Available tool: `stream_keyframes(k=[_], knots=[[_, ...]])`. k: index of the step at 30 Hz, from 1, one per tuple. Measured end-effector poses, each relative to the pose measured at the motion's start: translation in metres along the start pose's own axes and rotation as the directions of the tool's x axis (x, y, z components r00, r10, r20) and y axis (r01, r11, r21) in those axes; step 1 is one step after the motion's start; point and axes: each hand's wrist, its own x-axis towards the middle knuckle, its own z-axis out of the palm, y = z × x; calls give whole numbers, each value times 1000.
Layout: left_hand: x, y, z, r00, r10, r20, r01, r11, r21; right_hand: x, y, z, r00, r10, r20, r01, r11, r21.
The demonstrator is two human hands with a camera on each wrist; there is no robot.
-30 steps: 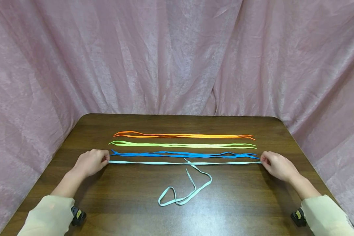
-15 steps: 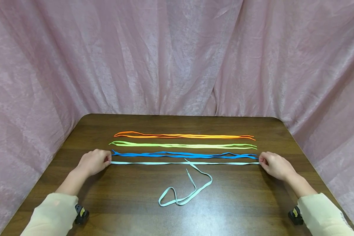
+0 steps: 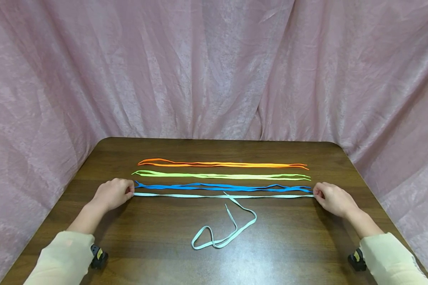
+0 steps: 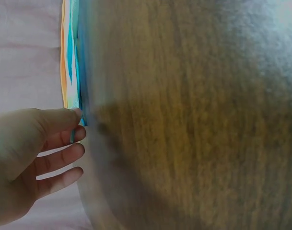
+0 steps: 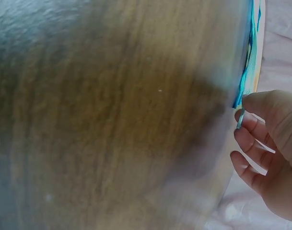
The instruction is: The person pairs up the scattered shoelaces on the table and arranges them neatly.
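Observation:
A pale mint shoelace stretches nearly straight across the table between both hands. My left hand pinches its left end between thumb and forefinger; in the left wrist view the lace tip pokes out below the thumb. The other end is pinched by my right hand, its tip showing under the thumb in the right wrist view. Just beyond this lace lie blue shoelaces. A second mint shoelace lies loosely looped nearer the front, one end crossing the stretched lace in the head view.
Farther back on the brown wooden table, yellow-green shoelaces and orange shoelaces lie in rows parallel to the blue ones. Pink curtains hang behind the table and along both sides.
Over the last second both hands shift slightly inward, the left one rightward and the right one leftward, still pinching the mint shoelace. The left hand rises a touch most recently.

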Motion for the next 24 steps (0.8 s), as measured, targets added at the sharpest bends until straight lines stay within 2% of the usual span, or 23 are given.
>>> stream_keyframes(k=[15, 24], knots=[[8, -4, -14, 999, -40, -19, 40, 999, -6, 13, 0, -5, 998, 45, 42, -45, 999, 9], [14, -5, -14, 998, -55, -10, 55, 998, -4, 18, -4, -5, 997, 52, 53, -53, 999, 13]])
